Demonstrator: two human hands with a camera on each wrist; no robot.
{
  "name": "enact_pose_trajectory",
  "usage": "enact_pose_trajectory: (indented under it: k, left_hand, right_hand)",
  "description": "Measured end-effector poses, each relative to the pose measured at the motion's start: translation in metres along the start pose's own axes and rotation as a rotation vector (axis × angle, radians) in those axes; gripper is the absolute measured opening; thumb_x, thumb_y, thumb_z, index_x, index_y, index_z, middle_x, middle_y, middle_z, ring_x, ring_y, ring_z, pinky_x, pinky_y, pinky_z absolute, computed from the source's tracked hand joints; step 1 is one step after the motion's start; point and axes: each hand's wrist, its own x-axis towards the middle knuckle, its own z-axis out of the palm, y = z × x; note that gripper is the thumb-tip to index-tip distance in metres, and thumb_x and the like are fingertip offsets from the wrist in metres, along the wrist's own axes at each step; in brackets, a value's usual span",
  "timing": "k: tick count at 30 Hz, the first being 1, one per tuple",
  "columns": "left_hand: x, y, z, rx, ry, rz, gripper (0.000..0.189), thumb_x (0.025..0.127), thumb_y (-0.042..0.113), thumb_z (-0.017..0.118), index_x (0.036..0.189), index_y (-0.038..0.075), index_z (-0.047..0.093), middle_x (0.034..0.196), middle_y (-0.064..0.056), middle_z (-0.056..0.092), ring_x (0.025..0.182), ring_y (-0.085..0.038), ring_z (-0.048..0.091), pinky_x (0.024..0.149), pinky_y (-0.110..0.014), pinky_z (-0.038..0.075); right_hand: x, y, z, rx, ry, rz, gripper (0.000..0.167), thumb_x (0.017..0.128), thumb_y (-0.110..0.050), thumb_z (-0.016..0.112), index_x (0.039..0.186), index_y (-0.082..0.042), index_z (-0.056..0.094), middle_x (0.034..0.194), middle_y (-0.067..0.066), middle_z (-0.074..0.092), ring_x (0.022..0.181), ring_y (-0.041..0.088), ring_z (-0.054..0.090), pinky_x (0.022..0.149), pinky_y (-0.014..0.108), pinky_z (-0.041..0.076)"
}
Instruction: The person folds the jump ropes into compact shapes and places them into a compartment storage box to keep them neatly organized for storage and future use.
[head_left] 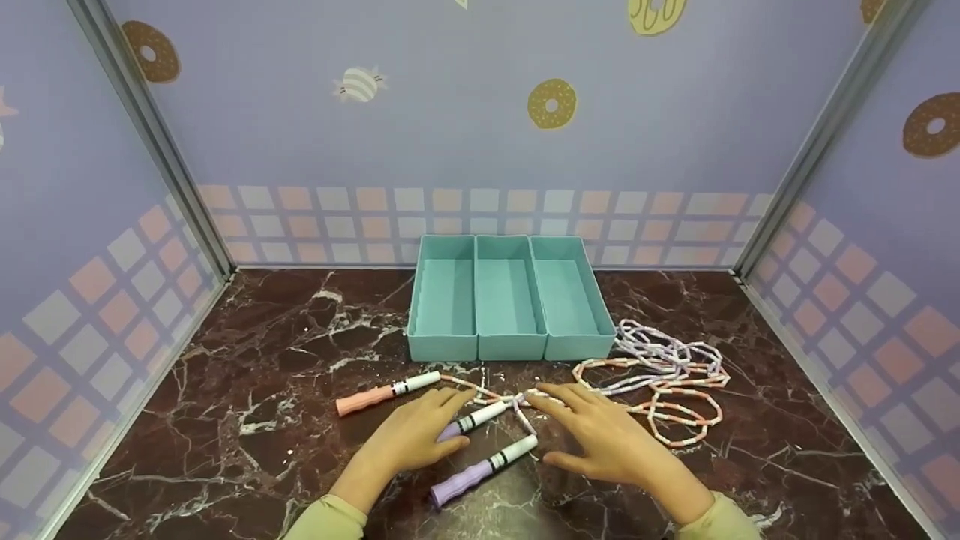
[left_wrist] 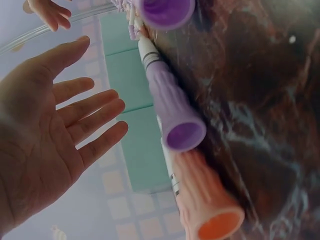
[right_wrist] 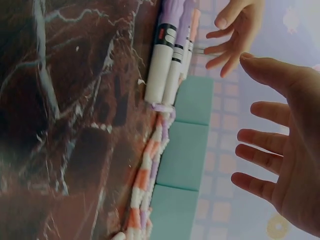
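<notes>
Two beaded jump ropes lie on the dark marble tabletop, one orange and white, one purple and white. In the head view my left hand [head_left: 415, 429] is over the handles, fingers extended and holding nothing; it partly covers a purple handle [head_left: 471, 421]. An orange handle [head_left: 367, 400] lies to its left, and a second purple handle [head_left: 480, 474] lies nearer me, between the hands. Another orange handle [left_wrist: 207, 197] shows in the left wrist view. My right hand [head_left: 600, 435], fingers spread and gripping nothing, is above the beaded cords [head_left: 682, 360], whose loops spread to the right.
A teal three-compartment box [head_left: 512, 346] stands behind the ropes, near the patterned back wall [head_left: 480, 135]. Side walls [head_left: 885, 247] with metal corner posts [head_left: 825, 135] bound the table on the left and right. The cords' loops come right up to the box's front right corner.
</notes>
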Motion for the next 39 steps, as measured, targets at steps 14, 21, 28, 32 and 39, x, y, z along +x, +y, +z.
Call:
enact_pose_trajectory:
  k: [14,21,28,32,39]
  left_hand:
    - [0.008,-0.004,0.017,-0.031,-0.058,-0.047,0.062,0.091,0.034,0.068,0.143,0.008,0.048,0.135,-0.014,0.057,0.122,-0.03,0.059,0.096,-0.046,0.055]
    - [0.008,-0.005,0.026,0.004,-0.086,-0.119,0.057,0.091,0.037,0.068,0.14,0.011,0.053,0.123,-0.012,0.063,0.107,-0.03,0.066,0.081,-0.048,0.058]
    - [0.007,-0.003,0.03,0.049,-0.047,-0.117,0.047,0.089,0.034,0.07,0.127,0.007,0.061,0.11,-0.011,0.063,0.101,-0.028,0.065,0.077,-0.045,0.058]
    - [0.008,-0.002,0.031,0.058,-0.043,-0.115,0.04,0.088,0.033,0.07,0.119,0.008,0.063,0.106,-0.011,0.06,0.099,-0.027,0.062,0.074,-0.045,0.058]
    - [0.01,0.0,0.033,0.061,-0.05,-0.137,0.037,0.087,0.032,0.072,0.113,0.008,0.063,0.105,-0.011,0.059,0.098,-0.028,0.062,0.073,-0.046,0.058]
  right_hand:
    - [0.018,-0.004,0.022,0.093,-0.152,-0.066,0.069,0.088,-0.042,0.071,0.148,-0.021,0.044,0.143,0.006,0.056,0.129,0.026,0.055,0.106,0.046,0.049]
    - [0.021,-0.009,0.036,0.109,-0.151,-0.134,0.062,0.089,-0.038,0.07,0.144,-0.018,0.049,0.136,0.005,0.061,0.124,0.023,0.058,0.105,0.042,0.051]
    - [0.023,-0.012,0.045,0.084,-0.163,-0.169,0.054,0.09,-0.036,0.07,0.138,-0.016,0.056,0.127,0.003,0.066,0.119,0.021,0.062,0.107,0.043,0.05]
    - [0.022,-0.013,0.049,0.08,-0.17,-0.17,0.048,0.09,-0.035,0.07,0.134,-0.017,0.06,0.124,0.001,0.067,0.117,0.019,0.062,0.105,0.039,0.051]
    - [0.019,-0.012,0.053,0.058,-0.137,-0.187,0.04,0.089,-0.034,0.071,0.124,-0.016,0.066,0.117,0.001,0.069,0.11,0.018,0.064,0.096,0.034,0.055]
